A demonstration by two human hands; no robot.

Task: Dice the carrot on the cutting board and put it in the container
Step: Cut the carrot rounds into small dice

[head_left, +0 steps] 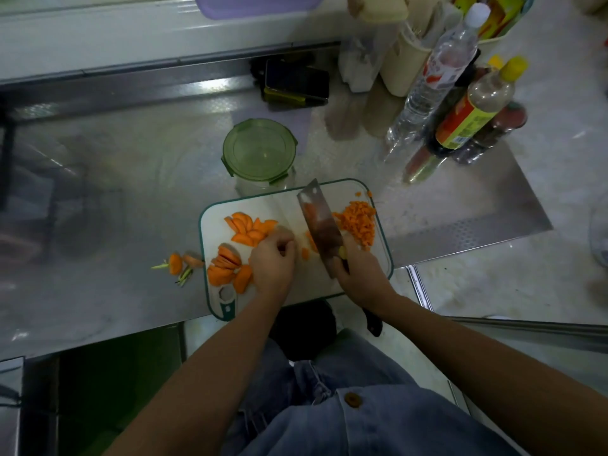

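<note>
R hand (357,274) wraps round handle of cleaver (320,225), fingers closed on it just behind blade heel; dark butt of handle pokes out past wrist toward body. Blade is over cutting board (286,200), tip pointing away, tilted so flat side shows w/ orange reflected in it. Can't tell if edge touches board.

L hand (273,261) sits on board just left of blade, knuckles up, fingers curled in w/ tips tucked under. Can't tell whether it pins a piece or holds nothing. Few small carrot bits (306,253) lie btwn L hand & blade.

Right of blade, diced pile (358,222) is heaped in board's far right corner, couple of stray cubes near rim. Left of L hand, uncut carrot slices in 2 groups: upper fan (250,228) reaching up to L hand's knuckles, lower stack (227,266) by board's hanging hole.

Off board, just left on steel counter (115,192): carrot top w/ green stem scraps (176,263).

Container (260,149), round & clear w/ green clip lid on, stands just behind board's far edge. Farther back: dark phone (296,82). Far right: clear bottle (437,70) w/ white cap, sauce bottle (477,106) w/ yellow cap, close together.
</note>
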